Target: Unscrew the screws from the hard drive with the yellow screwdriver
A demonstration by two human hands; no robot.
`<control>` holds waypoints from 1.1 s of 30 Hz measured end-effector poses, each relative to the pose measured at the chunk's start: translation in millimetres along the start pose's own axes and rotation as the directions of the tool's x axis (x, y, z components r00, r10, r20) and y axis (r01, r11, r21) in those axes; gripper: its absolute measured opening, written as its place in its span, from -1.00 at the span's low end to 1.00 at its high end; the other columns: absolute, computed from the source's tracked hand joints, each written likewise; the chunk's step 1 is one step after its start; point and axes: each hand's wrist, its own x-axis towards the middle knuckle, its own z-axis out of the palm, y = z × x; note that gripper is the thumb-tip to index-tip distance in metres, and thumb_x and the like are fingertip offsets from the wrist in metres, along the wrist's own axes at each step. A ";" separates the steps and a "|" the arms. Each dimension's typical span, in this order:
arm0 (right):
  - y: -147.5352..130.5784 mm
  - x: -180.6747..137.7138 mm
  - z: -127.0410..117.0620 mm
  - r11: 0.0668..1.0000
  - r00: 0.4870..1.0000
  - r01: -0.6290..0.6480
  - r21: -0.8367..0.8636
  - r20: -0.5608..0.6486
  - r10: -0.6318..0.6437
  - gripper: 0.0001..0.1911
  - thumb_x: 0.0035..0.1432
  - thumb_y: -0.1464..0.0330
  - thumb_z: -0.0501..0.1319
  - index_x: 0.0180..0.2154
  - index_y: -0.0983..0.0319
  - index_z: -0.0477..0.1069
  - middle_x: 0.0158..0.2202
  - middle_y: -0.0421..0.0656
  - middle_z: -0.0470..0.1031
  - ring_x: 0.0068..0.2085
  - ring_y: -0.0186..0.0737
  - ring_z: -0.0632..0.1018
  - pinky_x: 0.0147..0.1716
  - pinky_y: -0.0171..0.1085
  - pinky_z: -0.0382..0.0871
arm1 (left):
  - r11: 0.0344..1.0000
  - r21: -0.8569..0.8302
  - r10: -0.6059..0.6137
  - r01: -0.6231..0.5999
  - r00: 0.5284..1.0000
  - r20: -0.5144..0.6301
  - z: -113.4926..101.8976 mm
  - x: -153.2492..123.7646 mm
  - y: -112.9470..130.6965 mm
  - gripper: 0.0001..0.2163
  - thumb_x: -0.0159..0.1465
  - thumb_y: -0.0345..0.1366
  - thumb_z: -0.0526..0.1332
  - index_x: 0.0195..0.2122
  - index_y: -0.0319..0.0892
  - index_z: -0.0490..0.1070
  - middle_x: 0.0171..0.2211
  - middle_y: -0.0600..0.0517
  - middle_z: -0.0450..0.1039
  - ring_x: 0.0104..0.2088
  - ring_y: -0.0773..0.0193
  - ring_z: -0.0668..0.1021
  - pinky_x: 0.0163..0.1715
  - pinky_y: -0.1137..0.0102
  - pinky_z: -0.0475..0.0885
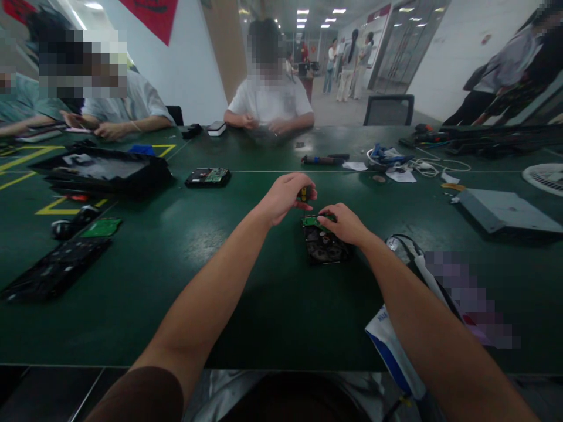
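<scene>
On the green table in front of me lies a hard drive [325, 249], a green circuit board [310, 221] showing at its far end. My left hand [292, 196] is above that end, fingers curled round the black-and-yellow handle of a screwdriver [303, 193]. The screwdriver points down at the board; its tip is too small to make out. My right hand [345, 224] lies against the drive's far right side, thumb and fingers closed on the board's edge and the drive.
Another hard drive [208, 177] lies farther left. A black tray [101, 167], a loose green board [102, 227] and a dark flat part [57, 266] are at left. On the right are a grey metal box [510, 211], cables [426, 167] and a white-and-blue bag [391, 346]. People sit across the table.
</scene>
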 end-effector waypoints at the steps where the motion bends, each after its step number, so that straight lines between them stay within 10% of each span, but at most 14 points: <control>1: 0.6 0.4 0.1 1.000 1.000 0.003 0.002 0.003 -0.003 -0.72 0.40 0.17 0.27 0.02 0.14 0.60 -0.06 -0.03 0.55 0.01 -0.04 0.54 0.06 -0.13 0.41 | 1.000 0.021 0.010 -0.010 1.000 -0.016 -1.1 0.1 0.2 -0.83 0.27 -0.21 0.21 -0.31 -0.21 0.49 -0.34 -0.05 0.53 -0.31 0.26 0.57 -0.41 0.41 0.50; 33: 2.8 1.9 0.9 1.000 0.999 0.030 -0.007 0.012 -0.030 -0.71 0.41 0.17 0.25 0.02 0.15 0.60 -0.03 -0.01 0.60 0.05 -0.01 0.55 0.08 -0.08 0.42 | 0.999 0.030 -0.024 0.024 1.000 0.013 -3.4 3.6 -4.7 -0.79 0.33 -0.13 0.21 -0.28 -0.18 0.47 -0.28 -0.08 0.59 -0.26 0.22 0.61 -0.43 0.43 0.41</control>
